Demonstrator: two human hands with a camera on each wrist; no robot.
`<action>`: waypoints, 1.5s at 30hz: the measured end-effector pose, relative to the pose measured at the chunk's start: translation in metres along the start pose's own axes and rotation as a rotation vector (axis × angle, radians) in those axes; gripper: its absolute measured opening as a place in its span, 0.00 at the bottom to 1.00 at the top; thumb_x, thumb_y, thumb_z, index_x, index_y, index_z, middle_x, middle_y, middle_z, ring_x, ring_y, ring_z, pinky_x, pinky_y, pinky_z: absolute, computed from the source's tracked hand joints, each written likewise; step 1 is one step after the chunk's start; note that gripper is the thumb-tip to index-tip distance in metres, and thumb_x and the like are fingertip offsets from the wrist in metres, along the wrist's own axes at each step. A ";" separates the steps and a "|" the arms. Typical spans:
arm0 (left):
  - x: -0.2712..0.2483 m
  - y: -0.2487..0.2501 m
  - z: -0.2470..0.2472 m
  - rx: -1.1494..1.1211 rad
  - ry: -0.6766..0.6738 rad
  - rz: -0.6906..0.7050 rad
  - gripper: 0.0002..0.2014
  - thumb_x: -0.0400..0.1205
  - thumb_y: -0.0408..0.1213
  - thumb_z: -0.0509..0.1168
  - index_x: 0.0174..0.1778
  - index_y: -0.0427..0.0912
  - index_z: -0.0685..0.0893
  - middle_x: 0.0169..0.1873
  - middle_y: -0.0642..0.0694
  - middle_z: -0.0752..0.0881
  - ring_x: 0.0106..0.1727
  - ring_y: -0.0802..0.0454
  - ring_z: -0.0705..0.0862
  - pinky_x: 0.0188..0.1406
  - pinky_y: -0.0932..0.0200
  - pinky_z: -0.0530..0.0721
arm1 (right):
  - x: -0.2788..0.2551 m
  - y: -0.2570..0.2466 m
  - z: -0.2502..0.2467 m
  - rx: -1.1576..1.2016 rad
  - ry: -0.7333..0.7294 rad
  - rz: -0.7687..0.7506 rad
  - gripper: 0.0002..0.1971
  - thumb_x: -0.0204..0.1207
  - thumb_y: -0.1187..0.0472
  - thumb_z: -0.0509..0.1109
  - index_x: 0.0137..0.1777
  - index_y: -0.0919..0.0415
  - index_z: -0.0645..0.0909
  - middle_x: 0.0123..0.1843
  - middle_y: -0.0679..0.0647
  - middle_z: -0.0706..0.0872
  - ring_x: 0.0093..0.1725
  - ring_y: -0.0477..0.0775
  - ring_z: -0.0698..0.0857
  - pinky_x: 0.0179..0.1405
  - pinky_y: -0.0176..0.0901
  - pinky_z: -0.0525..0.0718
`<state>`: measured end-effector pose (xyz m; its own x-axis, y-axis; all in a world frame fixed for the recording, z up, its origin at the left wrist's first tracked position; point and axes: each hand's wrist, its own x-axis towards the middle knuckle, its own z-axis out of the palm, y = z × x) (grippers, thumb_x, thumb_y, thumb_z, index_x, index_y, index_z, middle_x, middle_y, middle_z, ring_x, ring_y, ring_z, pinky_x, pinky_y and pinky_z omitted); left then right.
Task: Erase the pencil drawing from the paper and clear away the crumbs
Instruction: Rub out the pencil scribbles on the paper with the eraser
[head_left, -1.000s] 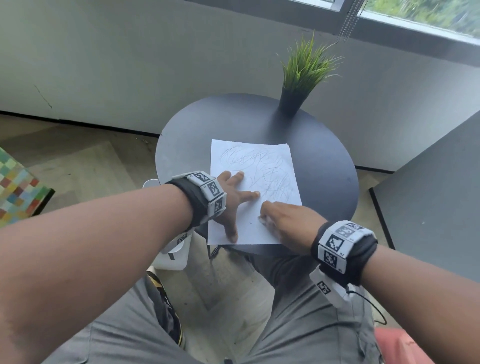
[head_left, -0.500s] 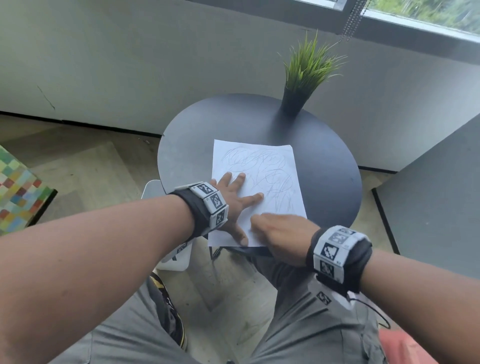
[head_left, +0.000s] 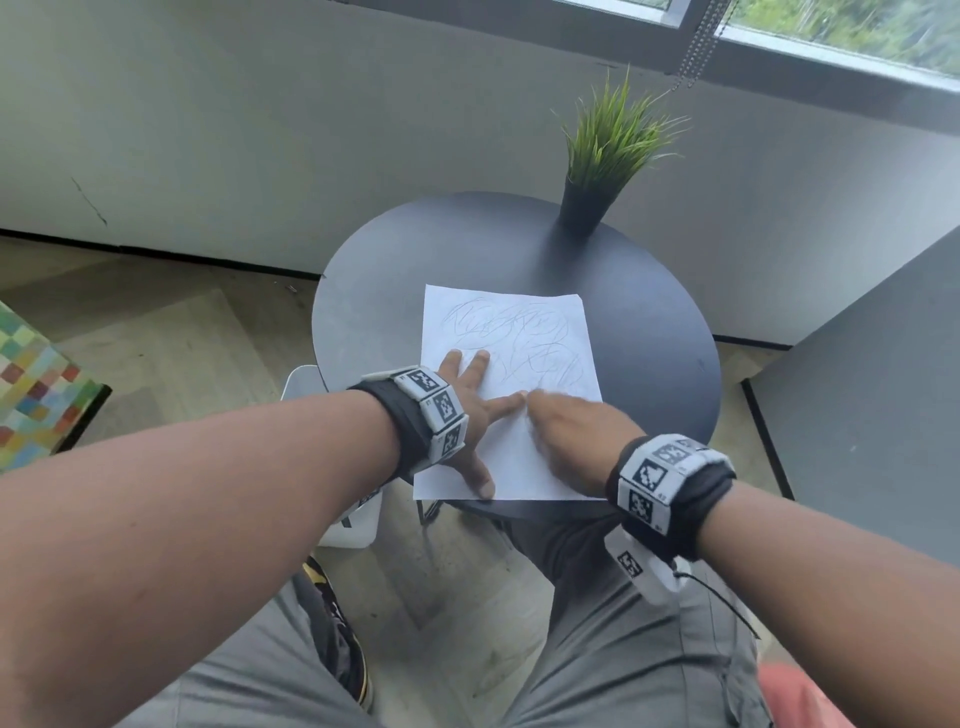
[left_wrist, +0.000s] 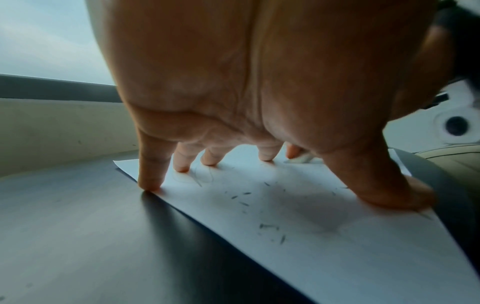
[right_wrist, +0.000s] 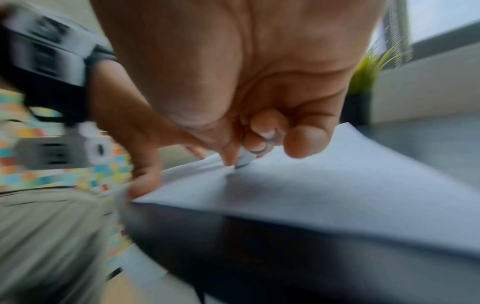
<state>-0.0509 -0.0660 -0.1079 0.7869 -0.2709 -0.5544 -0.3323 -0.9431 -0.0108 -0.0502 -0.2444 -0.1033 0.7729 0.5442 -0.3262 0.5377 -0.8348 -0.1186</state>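
A white sheet of paper (head_left: 511, 364) with faint pencil scribbles lies on the round dark table (head_left: 374, 306). My left hand (head_left: 475, 410) presses flat on the sheet's left half, fingers spread straight (left_wrist: 149, 181). Dark eraser crumbs (left_wrist: 270, 226) lie scattered on the paper under that palm. My right hand (head_left: 561, 421) pinches a small white eraser (right_wrist: 245, 158) with its tip down on the paper, just right of the left index finger. In the head view the eraser is hidden under the right hand. The right wrist view is blurred by motion.
A potted green plant (head_left: 602, 156) stands at the table's far edge. A grey surface (head_left: 883, 389) rises on the right, a checkered cushion (head_left: 36, 384) sits at far left. A white object (head_left: 348, 519) stands on the floor below the table's left edge.
My right hand has slid the eraser up and to the left across the lower part of the sheet, ending beside the left index finger. The left hand stays pressed on the paper.
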 end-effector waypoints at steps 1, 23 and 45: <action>-0.001 0.000 0.000 0.000 -0.006 -0.001 0.64 0.60 0.75 0.73 0.82 0.72 0.35 0.84 0.37 0.30 0.83 0.27 0.33 0.76 0.22 0.59 | -0.004 -0.009 0.004 -0.014 -0.056 -0.067 0.12 0.81 0.57 0.59 0.63 0.55 0.66 0.58 0.55 0.82 0.54 0.62 0.83 0.51 0.55 0.81; -0.007 0.008 -0.009 0.016 -0.023 -0.013 0.60 0.63 0.73 0.74 0.81 0.75 0.37 0.84 0.36 0.31 0.83 0.24 0.36 0.72 0.19 0.62 | -0.027 -0.013 0.013 0.051 -0.050 -0.072 0.08 0.83 0.56 0.58 0.47 0.50 0.59 0.42 0.47 0.72 0.40 0.57 0.76 0.40 0.51 0.77; -0.004 0.009 -0.014 0.057 -0.035 -0.012 0.61 0.59 0.75 0.74 0.80 0.77 0.39 0.84 0.34 0.35 0.83 0.24 0.42 0.72 0.19 0.62 | -0.024 0.022 -0.003 0.039 -0.015 0.164 0.07 0.84 0.51 0.52 0.50 0.53 0.66 0.48 0.55 0.83 0.43 0.64 0.81 0.43 0.55 0.81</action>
<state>-0.0493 -0.0763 -0.0939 0.7727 -0.2523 -0.5825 -0.3529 -0.9335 -0.0640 -0.0561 -0.2755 -0.0956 0.8439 0.3997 -0.3578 0.3914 -0.9149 -0.0989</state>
